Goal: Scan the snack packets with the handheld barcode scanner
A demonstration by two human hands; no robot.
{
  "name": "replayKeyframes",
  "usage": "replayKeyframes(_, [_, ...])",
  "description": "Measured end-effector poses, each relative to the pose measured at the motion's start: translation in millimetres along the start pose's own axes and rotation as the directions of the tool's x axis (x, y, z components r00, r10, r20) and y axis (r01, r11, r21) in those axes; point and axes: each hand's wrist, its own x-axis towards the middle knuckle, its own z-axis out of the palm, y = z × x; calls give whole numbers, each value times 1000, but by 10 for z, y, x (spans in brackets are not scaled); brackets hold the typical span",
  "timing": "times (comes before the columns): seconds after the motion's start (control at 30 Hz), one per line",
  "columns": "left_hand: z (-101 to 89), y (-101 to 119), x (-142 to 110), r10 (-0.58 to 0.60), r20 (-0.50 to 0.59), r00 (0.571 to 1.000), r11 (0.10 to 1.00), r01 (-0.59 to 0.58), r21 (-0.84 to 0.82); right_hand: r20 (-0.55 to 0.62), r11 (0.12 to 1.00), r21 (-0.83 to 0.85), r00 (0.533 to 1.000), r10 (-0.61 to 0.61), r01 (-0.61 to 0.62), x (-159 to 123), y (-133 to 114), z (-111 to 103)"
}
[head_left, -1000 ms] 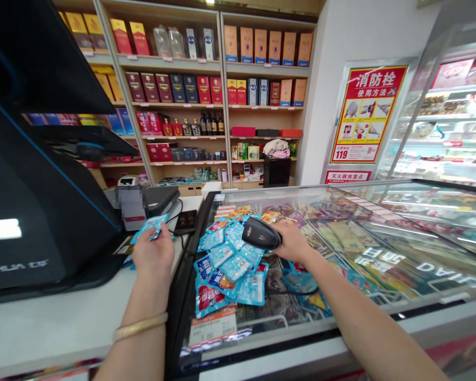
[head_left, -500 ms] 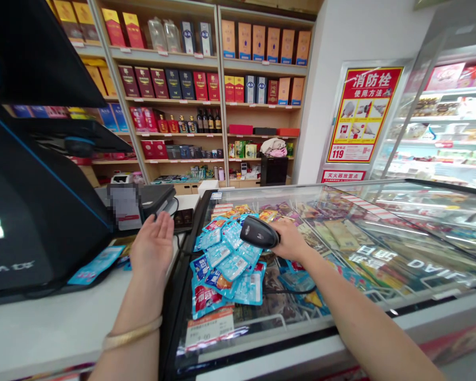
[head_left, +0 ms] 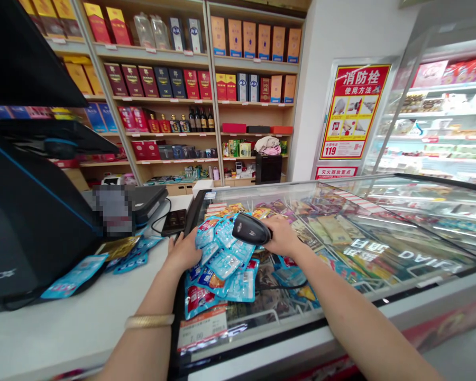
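Note:
My right hand [head_left: 283, 235] grips a black handheld barcode scanner [head_left: 248, 228] above a heap of blue snack packets [head_left: 224, 262]. The heap lies on the glass top of a chest freezer [head_left: 269, 336]. At the heap's left edge is my left hand [head_left: 184, 251], its fingers apart and touching the outer packets; some fingertips are hidden, and no firm grip shows. A gold-coloured bracelet [head_left: 149, 321] circles my left wrist. On the white counter [head_left: 115, 307] to the left lie several more blue packets [head_left: 133, 259] and a gold packet [head_left: 119, 247].
A black checkout terminal [head_left: 31, 211] stands at the left. Behind the left hand a dark phone-like device [head_left: 174, 221] lies near a black cable. Shelves of boxed bottles [head_left: 162, 82] line the back wall. A lit display fridge [head_left: 444, 127] stands at the right.
My left hand has moved right from above the counter to the packet heap, turning from palm up to palm down. The right hand keeps the scanner over the heap. The view has shifted slightly.

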Motion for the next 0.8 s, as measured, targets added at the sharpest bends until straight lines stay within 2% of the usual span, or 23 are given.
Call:
replayKeyframes(0.1, [18, 14, 14, -10, 11, 1000, 1000, 9, 18, 13, 1000, -7, 1000, 8, -8, 6, -1, -5])
replayKeyframes(0.3, [33, -8, 8, 11, -42, 999, 999, -10, 30, 23, 999, -23, 999, 23, -22, 7, -3, 3])
replayKeyframes(0.47, [-37, 65, -39, 2, -68, 998, 999, 1, 48, 15, 1000, -13, 1000, 22, -22, 6, 3, 19])
replayKeyframes(0.53, [-99, 93, -77, -5, -107, 994, 999, 10, 53, 16, 1000, -17, 1000, 25, -25, 5, 6, 22])
replayKeyframes(0.6, [-159, 102, -118, -31, -207, 978, 999, 39, 34, 18, 999, -21, 999, 28, -28, 5, 5, 19])
replayKeyframes(0.67, [-193, 92, -145, -99, -345, 933, 994, 81, -68, 18, 999, -23, 999, 31, -31, 6, -1, 11])
replayKeyframes(0.73, [-182, 78, -147, -188, -432, 882, 958, 69, -277, 16, 999, -22, 999, 34, -34, 7, -7, 3])
replayKeyframes(0.8, [-131, 75, -126, -278, -409, 869, 822, -5, -569, 15, 999, -22, 999, 33, -32, 8, -10, 1])
